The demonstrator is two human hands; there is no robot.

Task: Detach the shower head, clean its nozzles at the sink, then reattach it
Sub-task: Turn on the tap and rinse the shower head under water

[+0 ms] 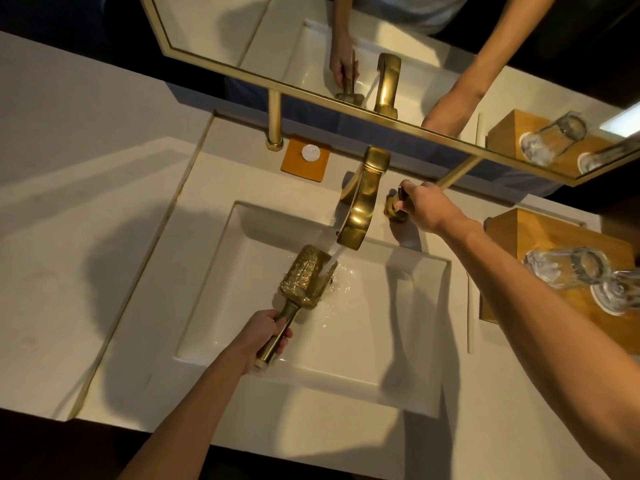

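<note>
Obs.: your left hand (265,332) is wrapped around the handle of the brass shower head (304,278), held over the sink (408,334) basin. Long axis runs from your fist up and right toward the faucet spout (358,216); the water stream (334,259) strikes only the head's far right edge. Your right hand (424,206) pinches the tap handle (394,207), beside the spout. Judgement: shift the head rightward to bring the nozzles under the flow. No legible writing; the disc on the orange coaster (304,159) is unreadable.
</note>
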